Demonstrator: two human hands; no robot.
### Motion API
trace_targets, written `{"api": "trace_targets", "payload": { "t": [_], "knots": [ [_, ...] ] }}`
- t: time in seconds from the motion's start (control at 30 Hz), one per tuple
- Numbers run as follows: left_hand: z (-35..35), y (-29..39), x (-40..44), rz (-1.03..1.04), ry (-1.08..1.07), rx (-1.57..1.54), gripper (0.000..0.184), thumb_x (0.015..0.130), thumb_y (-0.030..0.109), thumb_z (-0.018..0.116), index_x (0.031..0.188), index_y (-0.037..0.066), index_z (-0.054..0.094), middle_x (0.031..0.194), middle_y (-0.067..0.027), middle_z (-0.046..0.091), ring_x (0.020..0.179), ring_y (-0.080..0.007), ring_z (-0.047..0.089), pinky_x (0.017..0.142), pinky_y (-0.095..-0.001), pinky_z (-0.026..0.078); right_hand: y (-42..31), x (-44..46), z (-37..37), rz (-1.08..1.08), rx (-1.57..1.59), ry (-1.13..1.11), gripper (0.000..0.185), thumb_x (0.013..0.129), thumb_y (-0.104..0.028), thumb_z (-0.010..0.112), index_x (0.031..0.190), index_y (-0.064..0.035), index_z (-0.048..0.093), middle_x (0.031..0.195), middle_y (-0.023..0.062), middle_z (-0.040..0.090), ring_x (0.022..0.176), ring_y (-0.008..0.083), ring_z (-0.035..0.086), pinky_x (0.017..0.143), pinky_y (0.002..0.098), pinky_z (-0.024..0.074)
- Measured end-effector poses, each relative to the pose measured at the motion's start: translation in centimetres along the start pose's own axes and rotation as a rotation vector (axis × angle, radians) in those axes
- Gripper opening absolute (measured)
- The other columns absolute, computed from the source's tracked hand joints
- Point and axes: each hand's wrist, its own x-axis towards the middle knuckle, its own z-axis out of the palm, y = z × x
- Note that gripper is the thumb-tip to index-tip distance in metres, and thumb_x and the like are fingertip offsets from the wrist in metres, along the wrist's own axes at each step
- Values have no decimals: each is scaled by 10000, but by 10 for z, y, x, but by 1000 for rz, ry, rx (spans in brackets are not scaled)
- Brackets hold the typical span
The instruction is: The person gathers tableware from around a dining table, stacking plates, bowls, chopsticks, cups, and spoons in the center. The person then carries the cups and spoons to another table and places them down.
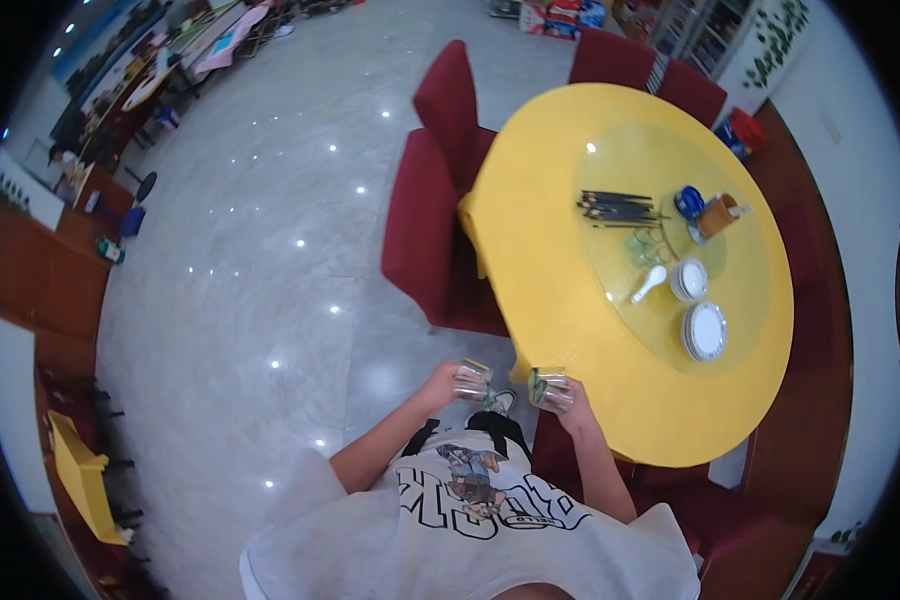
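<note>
My left hand (442,388) is closed around clear drinking glasses (474,380), held out over the floor in front of my body. My right hand (576,402) grips more clear drinking glasses (548,388) by the near edge of the yellow round table (540,250). The glasses in each hand look like a pair, though blur makes the exact number hard to tell. A gap separates the two hands, with a shoe showing below it. My fingers are partly hidden behind the glass.
On the table's glass turntable (610,270) are black chopsticks (618,208), some clear glasses (646,246), a white spoon (649,284), stacked bowls (689,279), stacked plates (705,332), a blue tin (688,202) and a brown holder (716,214). Red chairs (420,225) surround the table.
</note>
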Motion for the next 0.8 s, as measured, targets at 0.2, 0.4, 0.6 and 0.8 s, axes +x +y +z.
{"api": "trace_targets", "payload": {
  "t": [0.2,0.4,0.6,0.8],
  "knots": [
    [-96,2,-169,172,298,-145,187,759,-30,673,940,-32,626,877,-101,651,782,-177,649,711,-318,558,8,-21,211,38,-41,-379,221,768,-80,686,968,-1,635,794,11,615,657,92,575,600,221,459],
    [-186,-17,-336,342,513,-377,160,763,-4,680,915,-17,629,858,-77,649,737,-147,633,672,-281,536,71,-24,397,138,163,-803,227,744,-143,750,873,6,637,903,92,605,632,121,569,526,224,425],
    [-244,-26,-450,621,770,-513,130,786,35,649,911,4,641,840,-57,649,706,-125,620,647,-261,510,121,-26,552,334,-18,-992,242,753,-167,748,865,14,632,917,121,602,619,138,576,503,229,435],
    [-306,-24,-502,858,973,-714,132,781,46,666,903,3,645,820,-61,658,712,-123,625,653,-257,509,172,-16,680,493,-313,-1246,267,765,-194,750,887,11,630,790,40,598,598,105,553,509,222,431]
  ]
}}
